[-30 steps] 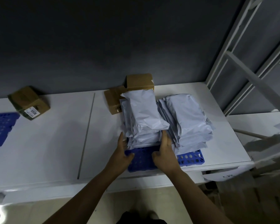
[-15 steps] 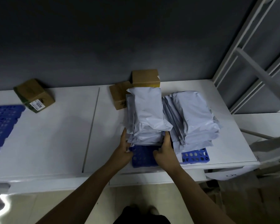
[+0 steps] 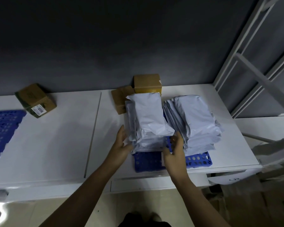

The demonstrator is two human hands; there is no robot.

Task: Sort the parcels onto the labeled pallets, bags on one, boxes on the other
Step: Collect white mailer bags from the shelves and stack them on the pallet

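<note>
Left hand (image 3: 123, 143), fingers straight, touches the bag stack (image 3: 147, 118) at its side; right hand (image 3: 174, 150) hangs loosely spread beside it. Stack lies lengthwise toward the dark wall (image 3: 105, 46), on a blue pallet (image 3: 147, 161) on the white table (image 3: 56, 145).

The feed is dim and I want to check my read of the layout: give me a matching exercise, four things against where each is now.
1. labelled box
2. left hand
3. right hand
4. two plain boxes

A. behind the left bag stack
B. touching that stack's left side
C. on the white table near the left pallet
D. over the right pallet, at the gap beside the right bag stack

Pairs: 1-C, 2-B, 3-D, 4-A
</note>
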